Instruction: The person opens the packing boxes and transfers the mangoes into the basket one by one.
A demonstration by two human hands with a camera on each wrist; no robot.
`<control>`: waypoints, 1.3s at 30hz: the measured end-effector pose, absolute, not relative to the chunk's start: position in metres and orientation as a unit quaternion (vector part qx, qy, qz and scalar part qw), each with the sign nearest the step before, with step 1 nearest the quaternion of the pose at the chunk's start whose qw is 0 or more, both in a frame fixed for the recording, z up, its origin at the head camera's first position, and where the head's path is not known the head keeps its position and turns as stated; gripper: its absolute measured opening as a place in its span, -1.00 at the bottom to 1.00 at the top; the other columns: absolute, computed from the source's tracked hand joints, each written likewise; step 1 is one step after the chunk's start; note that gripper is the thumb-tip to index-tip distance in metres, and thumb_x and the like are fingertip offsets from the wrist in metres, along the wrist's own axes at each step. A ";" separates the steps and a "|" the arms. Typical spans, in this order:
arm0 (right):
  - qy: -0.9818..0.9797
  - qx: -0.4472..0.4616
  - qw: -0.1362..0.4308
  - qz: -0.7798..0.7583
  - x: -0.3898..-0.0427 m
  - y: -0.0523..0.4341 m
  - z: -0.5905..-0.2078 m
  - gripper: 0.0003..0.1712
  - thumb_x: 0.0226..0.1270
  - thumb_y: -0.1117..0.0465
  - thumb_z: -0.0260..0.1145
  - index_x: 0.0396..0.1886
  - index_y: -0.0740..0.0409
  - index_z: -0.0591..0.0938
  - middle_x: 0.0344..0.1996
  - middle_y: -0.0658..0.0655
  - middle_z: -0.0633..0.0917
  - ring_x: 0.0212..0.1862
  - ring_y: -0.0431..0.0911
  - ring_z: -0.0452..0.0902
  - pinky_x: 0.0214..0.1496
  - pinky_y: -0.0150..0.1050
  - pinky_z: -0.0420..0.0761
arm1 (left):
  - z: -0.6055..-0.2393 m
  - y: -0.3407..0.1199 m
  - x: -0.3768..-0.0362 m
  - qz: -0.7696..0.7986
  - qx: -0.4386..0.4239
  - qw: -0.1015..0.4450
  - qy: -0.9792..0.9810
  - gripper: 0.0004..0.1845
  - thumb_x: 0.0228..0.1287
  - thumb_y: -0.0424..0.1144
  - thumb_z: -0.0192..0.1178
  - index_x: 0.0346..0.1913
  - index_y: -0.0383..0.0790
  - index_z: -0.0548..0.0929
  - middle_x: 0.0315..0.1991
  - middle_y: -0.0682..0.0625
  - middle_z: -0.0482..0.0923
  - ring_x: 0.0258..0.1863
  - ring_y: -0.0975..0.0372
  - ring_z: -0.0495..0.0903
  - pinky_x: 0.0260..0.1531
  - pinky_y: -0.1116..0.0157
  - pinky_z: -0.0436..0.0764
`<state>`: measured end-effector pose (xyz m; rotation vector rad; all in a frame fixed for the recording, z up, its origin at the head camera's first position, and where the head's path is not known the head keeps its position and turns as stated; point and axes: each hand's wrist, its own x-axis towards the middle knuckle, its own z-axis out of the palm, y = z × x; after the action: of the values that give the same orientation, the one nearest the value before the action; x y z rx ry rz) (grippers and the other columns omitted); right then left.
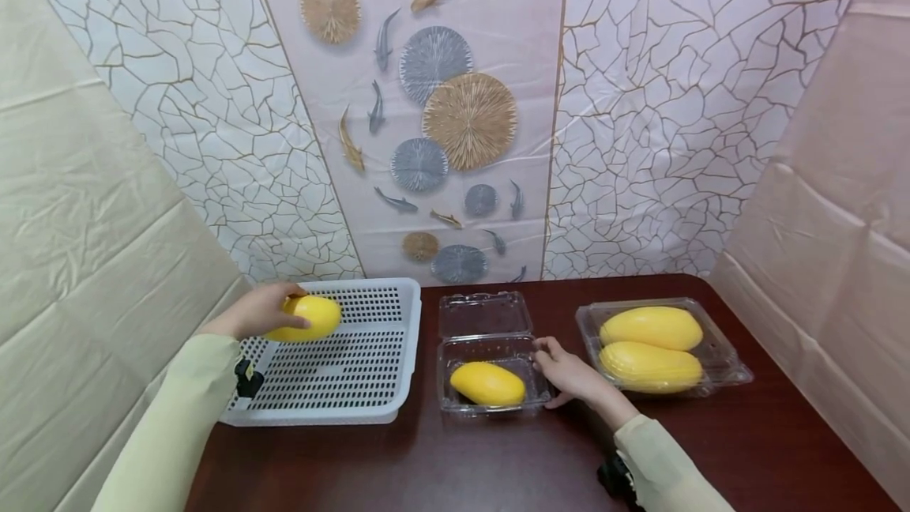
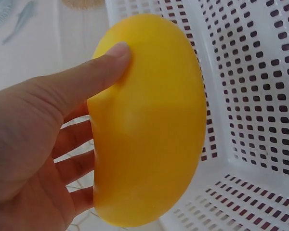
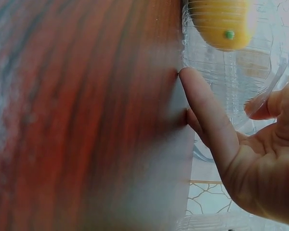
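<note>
My left hand (image 1: 266, 310) holds a yellow mango (image 1: 313, 317) above the white perforated basket (image 1: 415, 338). In the left wrist view the thumb presses on one face of this mango, with the other fingers behind it. My right hand (image 1: 572, 374) grips the right side of a clear plastic box (image 1: 490, 409), its fingers curled at the rim. That box stands with its lid (image 1: 486, 314) folded back, and one mango (image 1: 488, 384) lies inside. A green spot marks the end of this mango (image 3: 221, 29) in the right wrist view.
At the right of the dark wooden table (image 1: 498, 464) sits another clear plastic box (image 1: 728, 374) with two mangoes (image 1: 650, 328) side by side. A patterned cloth (image 1: 455, 204) hangs behind the table, and beige cloth walls (image 1: 92, 259) flank it.
</note>
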<state>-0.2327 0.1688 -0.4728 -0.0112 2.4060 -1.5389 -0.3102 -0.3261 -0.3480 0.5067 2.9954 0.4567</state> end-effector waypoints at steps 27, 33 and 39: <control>0.831 -0.004 0.148 -0.537 -0.231 0.169 -0.473 -0.53 0.64 0.14 -0.14 0.36 0.31 0.29 0.27 0.50 0.47 0.32 0.30 0.39 -0.41 -0.02 0.72 | -0.398 -0.336 -0.327 0.168 0.130 0.043 0.976 -0.44 0.22 -0.22 0.43 0.20 -0.43 0.54 0.10 -0.33 0.57 0.05 -0.14 0.55 0.10 -0.18 0.49; 0.832 -0.002 0.148 -0.535 -0.232 0.169 -0.474 -0.53 0.65 0.14 -0.14 0.37 0.31 0.28 0.27 0.50 0.46 0.31 0.30 0.39 -0.41 -0.03 0.72 | -0.399 -0.336 -0.330 0.173 0.138 0.034 0.974 -0.57 0.23 -0.35 0.38 0.13 -0.42 0.57 0.05 -0.29 0.59 0.03 -0.13 0.55 0.09 -0.17 0.50; 0.832 -0.004 0.148 -0.535 -0.231 0.169 -0.472 -0.53 0.65 0.14 -0.14 0.37 0.32 0.28 0.28 0.50 0.47 0.30 0.29 0.42 -0.41 -0.02 0.72 | -0.399 -0.336 -0.331 0.169 0.132 0.035 0.976 -0.57 0.20 -0.38 0.38 0.13 -0.40 0.57 0.06 -0.30 0.59 0.04 -0.14 0.55 0.10 -0.18 0.49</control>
<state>-0.2314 0.1687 -0.4725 -0.0116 2.3928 -1.5386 -0.3307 -0.3358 -0.3987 0.4050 2.9995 0.5182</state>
